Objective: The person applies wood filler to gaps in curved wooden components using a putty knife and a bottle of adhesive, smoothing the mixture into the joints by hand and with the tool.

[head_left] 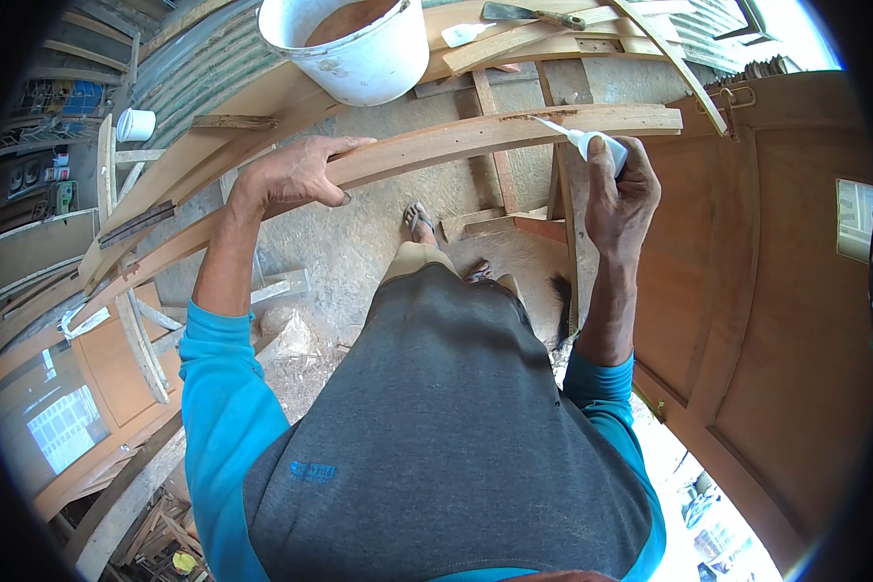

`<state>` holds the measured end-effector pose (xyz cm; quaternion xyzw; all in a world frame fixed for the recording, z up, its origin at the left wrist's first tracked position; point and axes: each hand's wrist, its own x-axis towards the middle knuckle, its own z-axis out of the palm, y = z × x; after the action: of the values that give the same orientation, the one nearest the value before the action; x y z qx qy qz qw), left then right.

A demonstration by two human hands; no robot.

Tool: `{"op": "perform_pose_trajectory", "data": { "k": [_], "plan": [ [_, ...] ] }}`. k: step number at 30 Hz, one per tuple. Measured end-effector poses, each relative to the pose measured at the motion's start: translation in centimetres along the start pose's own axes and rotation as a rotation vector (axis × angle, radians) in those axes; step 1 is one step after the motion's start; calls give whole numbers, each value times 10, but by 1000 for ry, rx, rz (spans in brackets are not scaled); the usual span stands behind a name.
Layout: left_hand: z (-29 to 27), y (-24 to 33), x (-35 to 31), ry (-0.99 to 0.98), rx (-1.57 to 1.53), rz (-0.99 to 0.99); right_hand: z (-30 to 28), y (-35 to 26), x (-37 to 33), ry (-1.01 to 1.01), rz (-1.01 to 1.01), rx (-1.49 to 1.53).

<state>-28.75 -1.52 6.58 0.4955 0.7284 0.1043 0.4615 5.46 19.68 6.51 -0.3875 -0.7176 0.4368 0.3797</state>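
A long wooden board runs across in front of me, its right end near my right hand. My left hand grips the board left of the middle, thumb on the near side and index finger stretched along the top. In my right hand is a small white glue bottle, pinched between thumb and fingers. Its thin nozzle points left, with the tip at the board's upper face, beside a dark, rough streak in the wood. Whether glue is coming out is too small to tell.
A white bucket with brownish contents stands beyond the board. Right of it lie another small white bottle, a scraper and wood strips. A brown panelled door stands close on my right. Wood frames and offcuts are at left.
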Motion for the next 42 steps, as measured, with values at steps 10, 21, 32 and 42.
{"op": "perform_pose_trajectory", "data": {
  "k": [10,21,32,42],
  "plan": [
    [-1,2,-1,10,34,9,7,-4,-2,-15,3,20],
    [-1,7,-2,-1,21,-31,12,-4,-4,-56,-22,-33],
    [-1,4,-2,8,34,-2,3,4,0,43,-34,-59],
    [-1,-2,1,-4,50,15,-4,6,2,62,-13,-69]
  ]
}}
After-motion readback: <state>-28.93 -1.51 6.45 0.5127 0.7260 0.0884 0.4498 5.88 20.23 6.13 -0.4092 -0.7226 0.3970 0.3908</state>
